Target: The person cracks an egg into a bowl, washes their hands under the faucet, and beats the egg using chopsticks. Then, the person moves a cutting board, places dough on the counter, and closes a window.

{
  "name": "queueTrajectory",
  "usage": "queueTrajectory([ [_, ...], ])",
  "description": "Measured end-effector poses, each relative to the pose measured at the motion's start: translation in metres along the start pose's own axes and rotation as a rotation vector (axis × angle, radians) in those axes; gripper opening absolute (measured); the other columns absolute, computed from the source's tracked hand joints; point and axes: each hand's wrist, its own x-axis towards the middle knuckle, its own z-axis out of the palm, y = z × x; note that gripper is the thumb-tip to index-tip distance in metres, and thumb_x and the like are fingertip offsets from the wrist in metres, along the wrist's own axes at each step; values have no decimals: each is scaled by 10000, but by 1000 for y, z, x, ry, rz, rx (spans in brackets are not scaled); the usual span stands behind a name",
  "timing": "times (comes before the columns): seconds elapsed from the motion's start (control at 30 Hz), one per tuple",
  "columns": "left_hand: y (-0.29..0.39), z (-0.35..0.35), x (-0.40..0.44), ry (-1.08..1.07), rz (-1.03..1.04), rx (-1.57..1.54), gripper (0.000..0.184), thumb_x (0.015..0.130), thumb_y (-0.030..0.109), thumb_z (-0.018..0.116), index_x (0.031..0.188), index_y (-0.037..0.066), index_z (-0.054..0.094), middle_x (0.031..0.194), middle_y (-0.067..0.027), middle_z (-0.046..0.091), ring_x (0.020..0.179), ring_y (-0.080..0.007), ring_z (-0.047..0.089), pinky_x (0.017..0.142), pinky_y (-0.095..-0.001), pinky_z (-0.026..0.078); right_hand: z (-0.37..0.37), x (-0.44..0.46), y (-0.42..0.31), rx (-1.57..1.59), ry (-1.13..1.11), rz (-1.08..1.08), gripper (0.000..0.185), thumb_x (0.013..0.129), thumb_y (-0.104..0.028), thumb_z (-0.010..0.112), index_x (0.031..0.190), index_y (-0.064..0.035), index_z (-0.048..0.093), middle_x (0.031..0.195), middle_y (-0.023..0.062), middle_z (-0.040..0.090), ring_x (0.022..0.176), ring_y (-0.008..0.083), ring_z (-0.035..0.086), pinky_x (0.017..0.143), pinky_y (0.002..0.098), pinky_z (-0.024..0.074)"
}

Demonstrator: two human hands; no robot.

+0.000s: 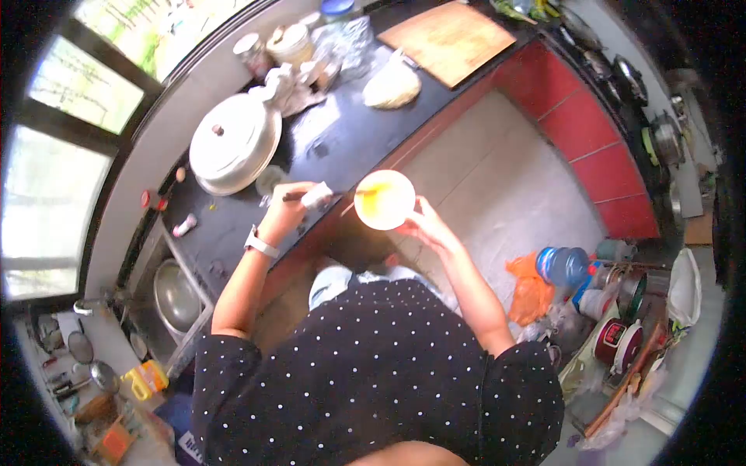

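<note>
My right hand (424, 224) grips a small white bowl (406, 191) by its side, held out in front of my body past the counter edge. Bright yellow liquid (376, 203), like beaten egg, lies in it. To the left, my left hand (284, 208) is closed around thin dark chopsticks (292, 196), which point toward the bowl; one tip reaches its rim. A small white piece (317, 196), perhaps a packet, shows by the fingers of that hand. Beside it on the counter stands a clear glass or jar (270, 180), partly hidden.
On the dark counter (342, 128) are a large lidded metal pot (233, 144), a bag of pale food (392, 84), a wooden cutting board (447, 39) and jars (290, 45). A sink basin (177, 295) is at left. A water bottle (563, 266) and orange bag (531, 293) sit at right.
</note>
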Motion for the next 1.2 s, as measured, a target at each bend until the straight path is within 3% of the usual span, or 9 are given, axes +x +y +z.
queueTrajectory([
  [0.1, 23, 40, 36, -103, -138, -469, 156, 873, 104, 579, 869, -14, 681, 825, -50, 679, 749, -94, 613, 684, -229, 497, -38, 3, -19, 37, 85, 22, 557, 851, -200, 628, 1264, -55, 284, 1133, 187, 524, 931, 248, 614, 812, 369, 527],
  [0.4, 42, 118, 173, -37, 351, 8, 121, 802, 23, 626, 907, 9, 685, 803, -63, 684, 731, -89, 604, 663, -237, 484, -141, 33, -84, 101, 248, -47, 567, 858, -172, 597, 1285, -57, 242, 1131, 183, 500, 925, 259, 610, 812, 381, 526],
  [0.53, 69, 143, 248, -313, 97, -376, 132, 806, 37, 618, 920, 4, 677, 853, -102, 683, 745, -128, 637, 678, -255, 499, -190, 63, -127, 141, 271, -71, 595, 850, -168, 604, 1298, -55, 230, 1135, 175, 492, 931, 269, 606, 821, 386, 523],
  [0.63, 83, 160, 314, -122, 513, -9, 132, 825, 70, 622, 927, 4, 674, 878, -89, 683, 756, -123, 638, 702, -256, 500, -230, 87, -164, 166, 275, -87, 625, 843, -166, 612, 1310, -52, 212, 1145, 185, 488, 938, 279, 604, 827, 394, 521],
  [0.8, 183, 163, 398, -245, 150, 82, 180, 864, 153, 599, 962, 25, 679, 871, -65, 685, 769, -109, 629, 701, -243, 494, -285, 126, -247, 203, 341, -98, 633, 842, -151, 608, 1313, -40, 200, 1157, 207, 484, 946, 295, 605, 832, 407, 521],
  [0.9, 127, 192, 483, -248, 437, -130, 152, 848, 120, 610, 967, 62, 685, 856, -60, 686, 746, -97, 620, 667, -239, 483, -324, 155, -286, 138, 370, -114, 631, 843, -125, 591, 1321, -40, 188, 1163, 215, 481, 932, 300, 610, 827, 409, 523],
  [1.0, 143, 213, 522, -336, 176, -292, 146, 826, 77, 620, 956, 71, 686, 849, -76, 684, 750, -116, 622, 679, -270, 491, -356, 181, -319, 173, 366, -133, 620, 832, -98, 579, 1322, -55, 202, 1170, 208, 482, 914, 305, 615, 820, 408, 524],
  [1.1, 154, 229, 566, -98, 496, -5, 158, 813, 50, 618, 957, 63, 683, 855, -71, 685, 768, -145, 635, 701, -289, 497, -387, 213, -352, 196, 340, -133, 588, 824, -94, 574, 1309, -67, 244, 1177, 194, 483, 949, 318, 601, 845, 417, 509],
  [1.2, 148, 249, 606, -177, 341, -162, 160, 829, 41, 598, 967, 38, 679, 892, -60, 684, 814, -133, 626, 732, -260, 489, -419, 248, -386, 184, 300, -125, 575, 824, -111, 585, 1302, -71, 269, 1184, 185, 481, 983, 324, 586, 872, 428, 493],
])
